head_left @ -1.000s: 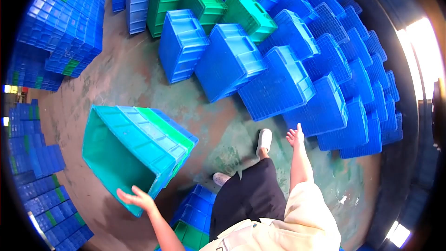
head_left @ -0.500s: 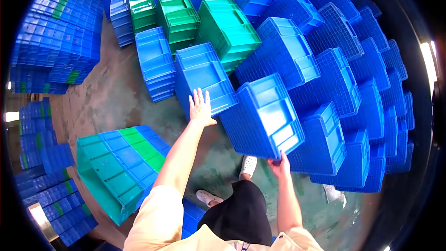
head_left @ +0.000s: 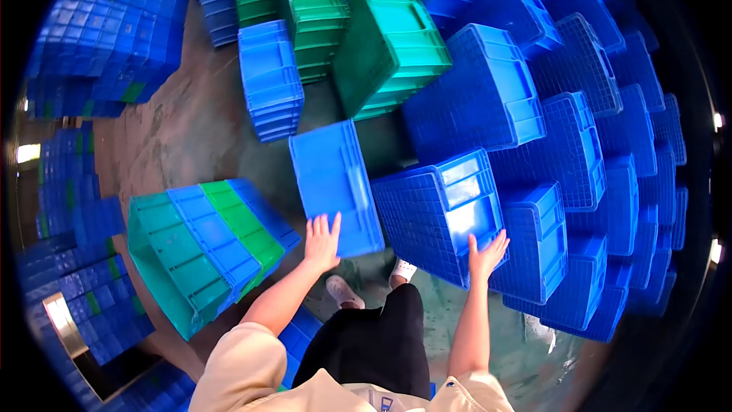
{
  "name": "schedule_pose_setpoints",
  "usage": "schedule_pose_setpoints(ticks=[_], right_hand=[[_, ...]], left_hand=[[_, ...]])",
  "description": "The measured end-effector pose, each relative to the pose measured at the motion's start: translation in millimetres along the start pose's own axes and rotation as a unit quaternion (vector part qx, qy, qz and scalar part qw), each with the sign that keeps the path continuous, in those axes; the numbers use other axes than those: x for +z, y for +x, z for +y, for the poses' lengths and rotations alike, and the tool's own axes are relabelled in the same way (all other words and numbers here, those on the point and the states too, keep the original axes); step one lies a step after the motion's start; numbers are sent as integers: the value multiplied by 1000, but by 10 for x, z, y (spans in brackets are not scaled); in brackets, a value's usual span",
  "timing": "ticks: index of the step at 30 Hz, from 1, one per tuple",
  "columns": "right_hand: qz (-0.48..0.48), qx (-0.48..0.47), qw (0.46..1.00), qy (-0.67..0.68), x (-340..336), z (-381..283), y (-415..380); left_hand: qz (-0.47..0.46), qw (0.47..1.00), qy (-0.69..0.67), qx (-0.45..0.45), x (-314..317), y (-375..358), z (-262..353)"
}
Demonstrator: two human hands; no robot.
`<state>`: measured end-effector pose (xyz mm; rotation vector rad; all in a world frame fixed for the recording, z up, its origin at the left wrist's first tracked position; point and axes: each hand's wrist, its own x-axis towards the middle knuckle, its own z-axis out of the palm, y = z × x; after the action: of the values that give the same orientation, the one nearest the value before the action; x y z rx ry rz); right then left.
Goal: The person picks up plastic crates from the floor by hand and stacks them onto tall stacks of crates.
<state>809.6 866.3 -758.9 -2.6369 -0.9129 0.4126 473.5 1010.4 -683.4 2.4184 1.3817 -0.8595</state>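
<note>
My left hand (head_left: 323, 244) lies with outstretched fingers against the near edge of a blue plastic crate (head_left: 329, 175). That crate stands apart from the stacks behind it, at the middle of the view. My right hand (head_left: 488, 256) rests with spread fingers on the near end of a second blue crate (head_left: 412, 210), whose bright end panel catches the light. Its thumb points upward along the panel. A narrow gap separates the two crates at their near ends. The undersides of both crates are hidden.
Nested teal, blue and green crates (head_left: 210, 240) lie on their side at my left. Green crates (head_left: 393, 46) and a blue stack (head_left: 271, 80) stand ahead. Rows of blue crates (head_left: 526, 240) fill the right. Tall stacks (head_left: 114, 23) rise at far left. My shoes are on the floor (head_left: 206, 118).
The left blue crate has come nearer to me and turned, with my left hand on it. The right crate has shifted slightly nearer, and my right hand has moved from its lower corner onto its end.
</note>
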Motion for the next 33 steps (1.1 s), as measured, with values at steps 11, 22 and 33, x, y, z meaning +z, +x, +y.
schedule_pose_setpoints(ticks=[11, 22, 33], right_hand=[[-40, -52, 972, -224, -19, -649, 106], [-141, -167, 974, 65, 675, -1026, -815], [-140, -232, 949, 162, -302, -2219, -1565]], left_hand=[[150, 800, -482, -324, 1217, -723, -569], [411, 627, -628, -209, -698, -2976, -1713], [689, 115, -615, -366, -17, -5248, -3014]])
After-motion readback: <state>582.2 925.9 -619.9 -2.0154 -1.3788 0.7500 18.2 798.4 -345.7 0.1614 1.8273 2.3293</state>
